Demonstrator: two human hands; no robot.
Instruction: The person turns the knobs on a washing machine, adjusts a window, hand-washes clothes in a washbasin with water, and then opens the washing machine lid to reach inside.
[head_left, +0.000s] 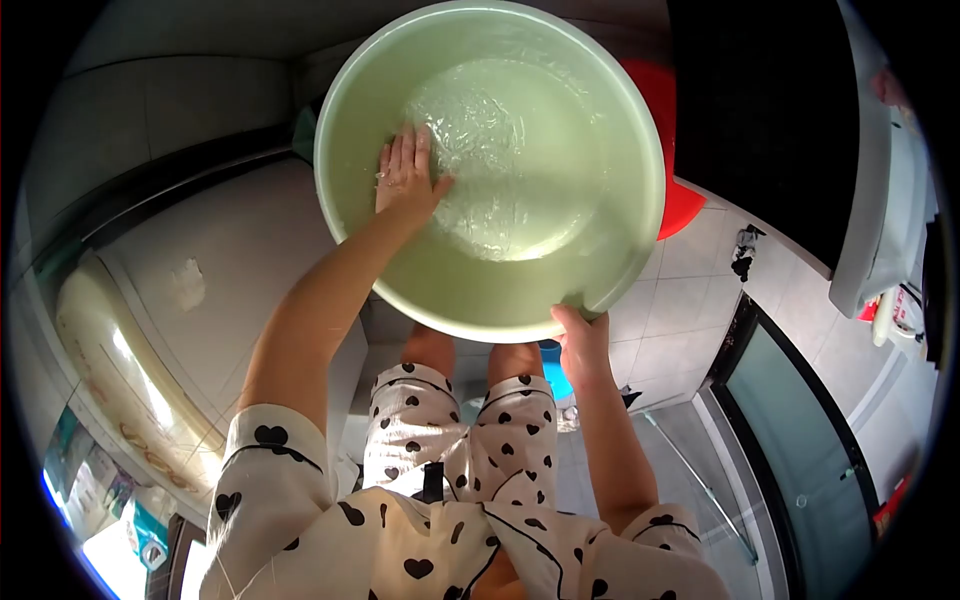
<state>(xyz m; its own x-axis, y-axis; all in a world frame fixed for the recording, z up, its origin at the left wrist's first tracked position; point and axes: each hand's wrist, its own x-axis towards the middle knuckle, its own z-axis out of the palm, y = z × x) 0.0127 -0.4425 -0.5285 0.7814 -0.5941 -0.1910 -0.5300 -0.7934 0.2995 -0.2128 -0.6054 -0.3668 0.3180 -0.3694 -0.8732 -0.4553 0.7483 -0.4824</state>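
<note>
A large pale green basin (622, 225) is tilted in front of me, its inside facing my view. Rippling water (485, 150) lies across part of its bottom. My left hand (403, 178) is inside the basin at the left, fingers stretched out, at the edge of the splashing water; whether the palm touches the wall I cannot tell. On the lower right rim, my right hand (583, 345) holds the basin with the thumb over the edge. The other right fingers are mostly hidden beneath.
Behind the basin, a red basin-like object (683, 208) shows partly. A blue object (555, 370) is below, near my legs. At right are a glass-panelled door (795, 420), a dark panel (765, 120) and a pole (705, 488). A long, rounded pale object (125, 350) is at left.
</note>
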